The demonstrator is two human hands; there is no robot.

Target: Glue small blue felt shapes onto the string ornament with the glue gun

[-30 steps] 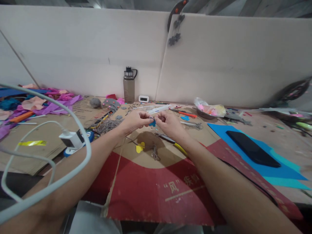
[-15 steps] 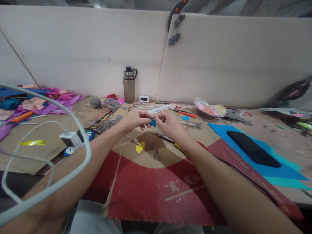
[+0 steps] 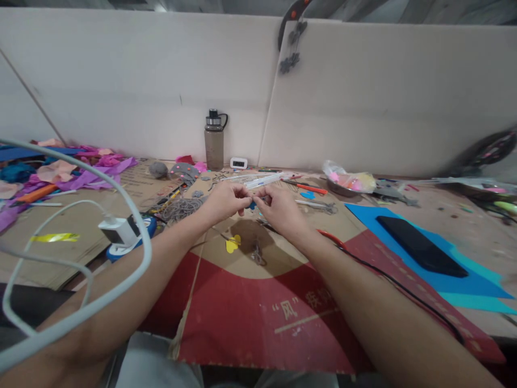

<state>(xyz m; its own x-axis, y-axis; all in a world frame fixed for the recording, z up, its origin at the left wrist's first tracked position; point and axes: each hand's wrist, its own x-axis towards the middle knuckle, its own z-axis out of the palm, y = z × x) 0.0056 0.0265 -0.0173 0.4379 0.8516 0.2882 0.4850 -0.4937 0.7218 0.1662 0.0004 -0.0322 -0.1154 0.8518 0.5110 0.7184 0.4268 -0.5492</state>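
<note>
Above the middle of the cardboard sheet (image 3: 250, 323), my left hand (image 3: 226, 202) and my right hand (image 3: 280, 209) meet fingertip to fingertip. Between them they pinch a small blue piece (image 3: 252, 206), mostly covered by the fingers; its exact shape cannot be made out. Below the hands lie a yellow heart-shaped cutout (image 3: 232, 244) and a small tangle of grey cord (image 3: 257, 253). Partly under my right forearm is a tool with a red handle (image 3: 331, 237).
A water bottle (image 3: 214, 143) and a small digital clock (image 3: 238, 163) stand by the white partition. Grey cord (image 3: 181, 209) is heaped at left, near a charger (image 3: 121, 231) and a looping white cable (image 3: 137, 215). A phone (image 3: 420, 245) rests on blue sheets at right.
My hands have drawn slightly closer together and turned, so less of the blue piece shows between the fingers. The things on the table stay where they were.
</note>
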